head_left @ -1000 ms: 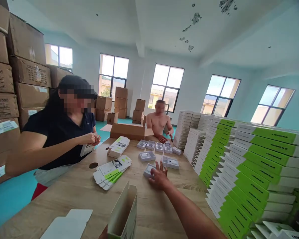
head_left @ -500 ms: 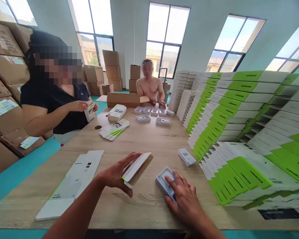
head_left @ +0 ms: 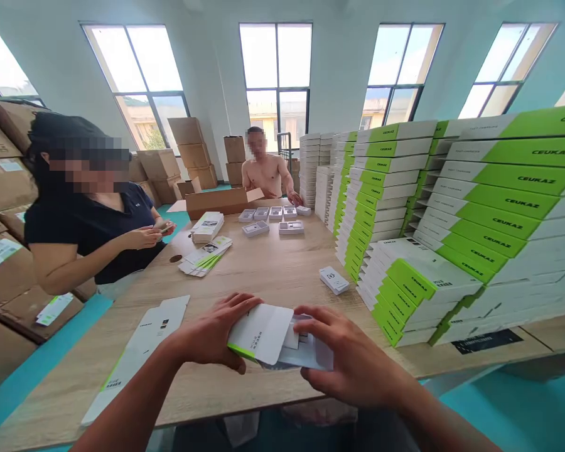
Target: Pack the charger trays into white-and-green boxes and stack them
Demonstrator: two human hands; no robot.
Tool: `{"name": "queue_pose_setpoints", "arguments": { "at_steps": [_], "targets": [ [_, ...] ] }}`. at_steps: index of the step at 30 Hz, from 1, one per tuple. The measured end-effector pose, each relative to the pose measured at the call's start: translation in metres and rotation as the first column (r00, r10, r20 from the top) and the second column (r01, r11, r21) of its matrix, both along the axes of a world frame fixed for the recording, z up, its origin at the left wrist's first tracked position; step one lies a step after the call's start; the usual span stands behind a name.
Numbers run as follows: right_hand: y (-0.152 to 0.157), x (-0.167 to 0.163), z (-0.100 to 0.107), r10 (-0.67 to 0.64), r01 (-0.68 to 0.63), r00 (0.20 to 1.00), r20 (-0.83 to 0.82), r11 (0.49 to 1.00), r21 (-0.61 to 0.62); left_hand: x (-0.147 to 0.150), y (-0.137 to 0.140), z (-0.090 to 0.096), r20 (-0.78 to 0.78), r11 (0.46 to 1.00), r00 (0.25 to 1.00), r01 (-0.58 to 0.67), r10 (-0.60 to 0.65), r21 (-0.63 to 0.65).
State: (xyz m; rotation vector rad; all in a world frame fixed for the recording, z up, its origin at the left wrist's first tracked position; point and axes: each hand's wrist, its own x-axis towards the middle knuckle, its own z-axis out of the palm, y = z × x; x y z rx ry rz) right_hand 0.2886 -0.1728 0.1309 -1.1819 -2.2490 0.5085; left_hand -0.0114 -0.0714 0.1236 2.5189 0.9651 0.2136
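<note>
My left hand is closed around a white and green carton, its thumb below and its fingers over the top. The carton's open end faces right, with a flap sticking out. In my right hand is a pale grey plastic tray, gripped by its right end between thumb and fingers. The tray's left end is at the carton's mouth, partly hidden behind the flap. Something white lies in the tray. Left of my left hand, a flattened carton lies on the table.
A stack of small white booklets lies ahead on the wooden table. Tall piles of green and white cartons line the right. Loose trays stand farther back. One co-worker is at left, another at the far end.
My right hand has lifted the tray off the table and brought it left to the carton's open end. My left hand still holds the carton. The view has turned right.
</note>
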Motion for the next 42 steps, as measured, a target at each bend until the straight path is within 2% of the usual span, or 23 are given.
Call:
{"name": "queue_pose_setpoints", "arguments": {
  "at_steps": [2,4,6,7,8,9,11,12,14,15,17,19,20,21,23,26,28,32,35,39,42],
  "targets": [
    [0.006,-0.018,-0.011,-0.065,0.075,0.985,-0.157,0.995,0.058,0.004,-0.006,0.002,0.002,0.999,1.0,-0.011,0.011,0.043],
    [0.012,-0.034,-0.018,-0.049,0.147,0.905,-0.423,0.968,0.202,0.009,-0.009,0.002,0.027,0.999,1.0,0.001,-0.002,0.05],
    [0.018,-0.041,-0.023,0.046,0.268,0.731,-0.681,0.898,0.349,0.013,-0.012,-0.002,0.109,0.999,0.994,0.029,-0.025,-0.04],
    [0.02,-0.041,-0.025,0.087,0.304,0.66,-0.746,0.877,0.371,0.015,-0.014,-0.006,0.184,0.991,0.983,0.052,-0.029,-0.121],
    [0.021,-0.04,-0.028,0.098,0.294,0.634,-0.767,0.887,0.357,0.017,-0.016,-0.01,0.273,0.974,0.961,0.092,-0.033,-0.208],
    [0.021,-0.037,-0.031,0.086,0.239,0.658,-0.748,0.918,0.316,0.02,-0.019,-0.015,0.367,0.944,0.929,0.155,-0.04,-0.29],
    [0.018,-0.03,-0.042,0.06,0.063,0.784,-0.617,0.983,0.175,0.027,-0.027,-0.027,0.542,0.854,0.84,0.305,-0.033,-0.421],
    [0.014,-0.027,-0.05,0.045,0.016,0.828,-0.559,0.995,0.103,0.031,-0.032,-0.033,0.61,0.802,0.792,0.365,-0.001,-0.473],
    [0.006,-0.021,-0.065,-0.012,0.046,0.849,-0.528,0.998,0.052,0.042,-0.045,-0.044,0.683,0.734,0.709,0.367,0.178,-0.572],
    [0.002,-0.018,-0.071,-0.041,0.089,0.842,-0.537,0.994,0.063,0.046,-0.053,-0.05,0.693,0.73,0.654,0.309,0.303,-0.61],
    [-0.005,-0.012,-0.079,-0.06,0.143,0.845,-0.532,0.983,0.116,0.052,-0.069,-0.061,0.717,0.77,0.495,0.139,0.49,-0.622],
    [-0.01,-0.005,-0.081,-0.031,0.122,0.884,-0.467,0.978,0.167,0.053,-0.083,-0.075,0.77,0.833,0.368,-0.027,0.522,-0.552],
    [-0.012,-0.002,-0.081,-0.012,0.102,0.899,-0.437,0.978,0.183,0.051,-0.089,-0.082,0.8,0.87,0.355,-0.094,0.484,-0.484],
    [-0.012,0.0,-0.081,0.011,0.075,0.91,-0.413,0.978,0.193,0.048,-0.094,-0.089,0.822,0.905,0.379,-0.158,0.426,-0.396],
    [-0.013,0.003,-0.084,0.051,0.033,0.923,-0.381,0.977,0.21,0.041,-0.1,-0.101,0.815,0.952,0.507,-0.256,0.28,-0.167],
    [-0.012,0.003,-0.096,0.019,0.099,0.92,-0.392,0.956,0.276,0.031,-0.102,-0.106,0.712,0.942,0.691,-0.308,0.127,0.131],
    [-0.012,0.001,-0.103,0.008,0.147,0.916,-0.402,0.924,0.353,0.026,-0.102,-0.098,0.635,0.922,0.769,-0.299,0.08,0.246],
    [-0.009,-0.004,-0.099,0.115,0.015,0.95,-0.289,0.911,0.412,0.02,-0.103,-0.071,0.445,0.898,0.896,-0.202,0.008,0.392],
    [-0.008,-0.01,-0.091,0.136,0.004,0.949,-0.285,0.898,0.44,0.02,-0.103,-0.06,0.408,0.87,0.913,-0.194,-0.01,0.454],
    [-0.01,-0.014,-0.084,0.211,-0.012,0.914,-0.348,0.869,0.494,0.022,-0.107,-0.061,0.578,0.875,0.816,-0.259,-0.029,0.409],
    [-0.014,-0.014,-0.072,0.176,-0.04,0.941,-0.288,0.906,0.421,0.024,-0.113,-0.06,0.615,0.883,0.785,-0.233,-0.077,0.407]
  ]
}}
